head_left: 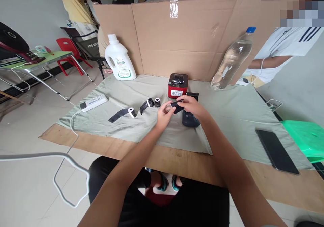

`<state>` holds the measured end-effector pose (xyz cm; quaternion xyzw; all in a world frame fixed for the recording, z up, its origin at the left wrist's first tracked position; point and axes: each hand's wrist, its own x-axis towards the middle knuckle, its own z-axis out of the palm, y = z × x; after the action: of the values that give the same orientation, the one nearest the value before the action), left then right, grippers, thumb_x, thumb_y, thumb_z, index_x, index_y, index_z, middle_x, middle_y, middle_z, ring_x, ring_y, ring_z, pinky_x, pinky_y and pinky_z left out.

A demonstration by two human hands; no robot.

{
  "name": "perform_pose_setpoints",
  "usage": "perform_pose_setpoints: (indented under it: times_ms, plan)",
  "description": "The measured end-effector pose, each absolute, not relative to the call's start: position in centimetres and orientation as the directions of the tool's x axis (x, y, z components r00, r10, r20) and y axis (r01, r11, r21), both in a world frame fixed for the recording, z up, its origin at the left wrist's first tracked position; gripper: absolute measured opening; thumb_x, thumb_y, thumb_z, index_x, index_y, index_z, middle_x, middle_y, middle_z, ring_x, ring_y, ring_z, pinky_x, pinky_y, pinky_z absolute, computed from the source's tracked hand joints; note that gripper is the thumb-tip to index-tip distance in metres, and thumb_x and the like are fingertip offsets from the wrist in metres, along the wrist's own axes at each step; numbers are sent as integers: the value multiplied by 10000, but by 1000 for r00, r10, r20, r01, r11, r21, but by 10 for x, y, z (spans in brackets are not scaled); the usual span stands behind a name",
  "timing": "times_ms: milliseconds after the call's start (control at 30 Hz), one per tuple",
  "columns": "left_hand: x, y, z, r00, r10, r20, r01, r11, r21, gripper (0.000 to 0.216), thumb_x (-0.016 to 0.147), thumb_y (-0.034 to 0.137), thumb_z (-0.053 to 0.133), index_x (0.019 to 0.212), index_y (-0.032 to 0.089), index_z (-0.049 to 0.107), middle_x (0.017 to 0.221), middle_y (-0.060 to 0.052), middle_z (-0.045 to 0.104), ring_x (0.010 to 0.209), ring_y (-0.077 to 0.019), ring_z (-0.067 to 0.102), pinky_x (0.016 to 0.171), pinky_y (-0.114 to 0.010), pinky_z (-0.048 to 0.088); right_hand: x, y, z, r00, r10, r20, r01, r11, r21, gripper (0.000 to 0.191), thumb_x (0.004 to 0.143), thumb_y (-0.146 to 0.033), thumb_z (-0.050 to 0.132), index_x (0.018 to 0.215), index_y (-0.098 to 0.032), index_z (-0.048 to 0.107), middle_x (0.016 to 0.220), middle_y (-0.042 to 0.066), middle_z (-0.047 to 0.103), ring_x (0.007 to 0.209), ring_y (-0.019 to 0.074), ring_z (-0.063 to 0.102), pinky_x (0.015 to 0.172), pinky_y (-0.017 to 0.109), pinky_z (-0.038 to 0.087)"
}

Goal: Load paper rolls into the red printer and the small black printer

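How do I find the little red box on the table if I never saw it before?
Find the big cardboard wall at the back of the table. In front of its middle, between the white jug and the clear bottle, sits the red box, just behind the left hand and right hand. It is the only red thing on the table, with a black top and white label.
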<state>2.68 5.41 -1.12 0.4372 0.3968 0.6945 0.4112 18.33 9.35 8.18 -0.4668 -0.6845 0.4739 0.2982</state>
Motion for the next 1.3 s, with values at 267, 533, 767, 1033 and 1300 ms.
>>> perform_pose_setpoints:
  times_ms: [267, 533, 767, 1033, 1300]
  plan:
    - [27, 54, -11, -287, 923, 256, -215, -323, 922, 524, 722, 466, 874, 1112, 195, 652, 1013, -33, 690, 767, -120, 707, 653, -246, 617, 174, 92, 79, -304, 943, -133, 312, -33, -950, 290, 784, -349, 716, 1028, -196, 682, 680, -36, 547, 556, 106, 425, 516, 259, 309]
    - [22, 53, -11, -281, 908, 312, -197, -372, 907, 408, 726, 332, 847, 1028, 204, 605, 1074, -41, 667, 843, -129, 718, 657, -210, 538, 159, 85, 73, -241, 970, -31, 228, 25, -973, 378, 733, -338, 709, 1079, -191, 677, 808, -2, 657, 602, 121, 498, 542, 266, 374]
    - [17, 51, -6, -273, 927, 259, -290, -336, 896, 432, 777, 439, 824, 1024, 215, 550, 1040, -32, 669, 844, -136, 709, 681, -249, 613, 141, 83, 57, -186, 961, 205, 232, 246, -941, 392, 753, -277, 660, 1127, -165, 695, 1160, 115, 752, 1097, 256, 695, 908, 355, 546]
    - [21, 36, -13, -140, 975, 172, 456, -91, 885, 144, 842, 216, 702, 859, 213, 559, 735, 1, 639, 687, -192, 669, 675, -324, 537, 110, 109, 52, -239, 886, 397, 575, 459, -678, 406, 833, -161, 588, 1226, -190, 684, 1202, 93, 756, 1126, 248, 691, 990, 357, 527]
    - [37, 12, -7, 400, 886, 233, 811, -461, 360, 414, 990, 330, 523, 1336, 135, 640, 1457, -193, 596, 1396, -376, 485, 1112, -554, 428, 82, 125, 46, -222, 964, 148, 860, 265, -437, 382, 892, -209, 616, 1270, -213, 674, 1177, 127, 751, 1096, 308, 687, 913, 403, 545]
